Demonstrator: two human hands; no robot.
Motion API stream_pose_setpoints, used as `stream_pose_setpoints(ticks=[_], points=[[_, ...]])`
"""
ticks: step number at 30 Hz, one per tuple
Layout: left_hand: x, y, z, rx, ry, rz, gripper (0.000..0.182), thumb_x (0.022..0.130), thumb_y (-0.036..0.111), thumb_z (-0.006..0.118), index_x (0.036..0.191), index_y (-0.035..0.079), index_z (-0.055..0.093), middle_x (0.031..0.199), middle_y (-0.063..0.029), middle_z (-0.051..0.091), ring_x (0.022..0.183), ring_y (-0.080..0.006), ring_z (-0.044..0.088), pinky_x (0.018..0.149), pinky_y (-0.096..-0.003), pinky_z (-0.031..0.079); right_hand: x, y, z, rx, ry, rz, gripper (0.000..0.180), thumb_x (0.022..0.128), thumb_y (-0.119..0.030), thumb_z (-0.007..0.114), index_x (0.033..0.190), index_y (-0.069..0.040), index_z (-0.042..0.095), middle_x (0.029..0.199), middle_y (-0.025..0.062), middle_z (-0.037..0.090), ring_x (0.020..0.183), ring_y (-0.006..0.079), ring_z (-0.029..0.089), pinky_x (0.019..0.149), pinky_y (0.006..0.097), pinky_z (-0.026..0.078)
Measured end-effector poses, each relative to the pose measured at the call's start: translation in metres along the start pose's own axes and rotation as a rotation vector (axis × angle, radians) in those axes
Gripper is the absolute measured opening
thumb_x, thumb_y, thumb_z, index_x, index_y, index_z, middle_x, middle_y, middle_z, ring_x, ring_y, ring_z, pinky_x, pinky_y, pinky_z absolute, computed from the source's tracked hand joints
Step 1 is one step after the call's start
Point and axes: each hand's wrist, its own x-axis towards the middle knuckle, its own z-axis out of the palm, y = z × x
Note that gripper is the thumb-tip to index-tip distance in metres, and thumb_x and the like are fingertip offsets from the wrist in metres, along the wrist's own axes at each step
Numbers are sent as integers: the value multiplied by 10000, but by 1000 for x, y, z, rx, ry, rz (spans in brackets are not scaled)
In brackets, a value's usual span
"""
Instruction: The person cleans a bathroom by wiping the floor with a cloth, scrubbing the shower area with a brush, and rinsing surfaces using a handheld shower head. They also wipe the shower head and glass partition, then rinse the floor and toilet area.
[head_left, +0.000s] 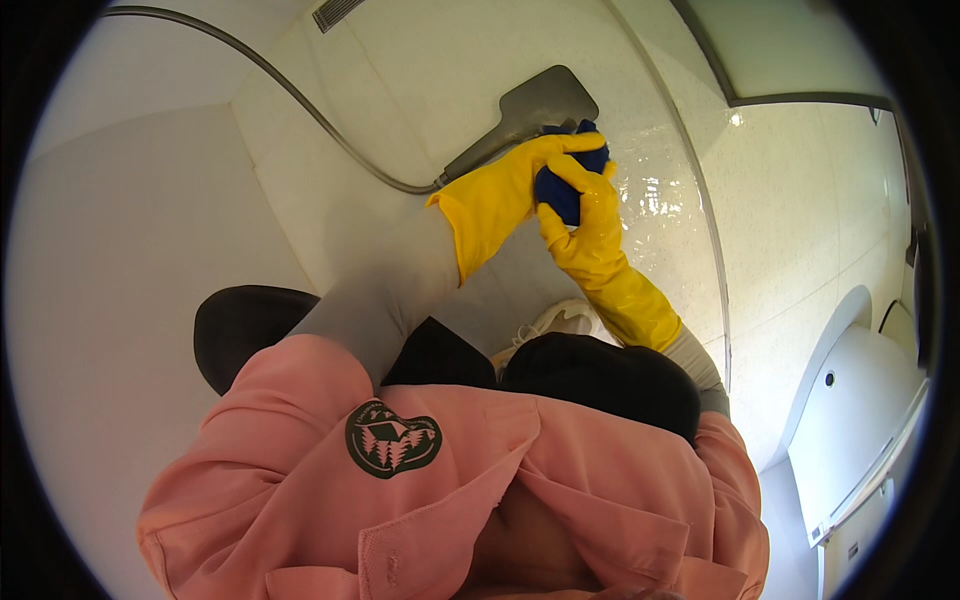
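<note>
Both my hands wear yellow rubber gloves and meet around a dark blue cloth (559, 196), low over the wet floor. My left hand (551, 161) reaches in from the left, its fingers stretched over the cloth's upper part. From the right comes my right hand (592, 214), its fingers curled round the cloth's lower part. A grey handheld shower head (551, 96) lies on the floor just beyond my hands, its handle beside my left glove. The hands and cloth hide part of its near edge.
A grey shower hose (300, 97) runs from the handle to the upper left. A floor drain grate (335, 12) is at the top. A raised strip (694, 161) curves along the wet floor's right side. White sanitary ware (847, 405) stands at the far right, a glass panel (802, 52) upper right.
</note>
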Motion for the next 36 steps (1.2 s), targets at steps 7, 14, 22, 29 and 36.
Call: stream_pose_setpoints(ticks=[7, 14, 22, 29, 36], points=[[72, -38, -42, 98, 150, 523, 132, 913, 241, 543, 941, 113, 560, 884, -58, 607, 865, -203, 591, 767, -340, 482, 13, 53, 1, 27, 126, 603, 302, 755, -215, 756, 986, -43, 664, 884, 160, 666, 837, 326, 635, 785, 362, 496], [59, -35, -49, 1327, 364, 783, 792, 678, 329, 795, 1301, 64, 384, 1119, -175, 602, 1101, -274, 563, 889, -384, 476, 12, 62, 5, 5, 83, 526, 223, 841, -217, 666, 980, -43, 655, 858, 162, 676, 816, 314, 653, 745, 362, 512], [77, -27, -87, 831, 199, 764, 395, 854, 294, 651, 1163, 85, 520, 998, -116, 641, 866, -264, 625, 748, -345, 513, 6, 40, 15, -272, 53, 244, 225, 852, -261, 647, 951, -60, 664, 919, 163, 658, 898, 337, 619, 782, 364, 492], [86, -33, -94, 1344, 192, 1015, 261, 927, 250, 544, 1150, 116, 518, 1049, -83, 594, 973, -225, 574, 826, -324, 486, 6, 45, 14, -303, 91, 62, 144, 823, -157, 687, 915, -50, 657, 843, 142, 641, 775, 307, 609, 719, 354, 488], [16, -25, -1, 1187, 150, 895, 499, 820, 387, 680, 1220, 130, 528, 1130, -62, 624, 1085, -285, 571, 859, -376, 505, 11, 68, -5, 359, 281, 975, 373, 881, -366, 648, 1107, -70, 636, 1045, 75, 654, 914, 162, 596, 812, 290, 481]])
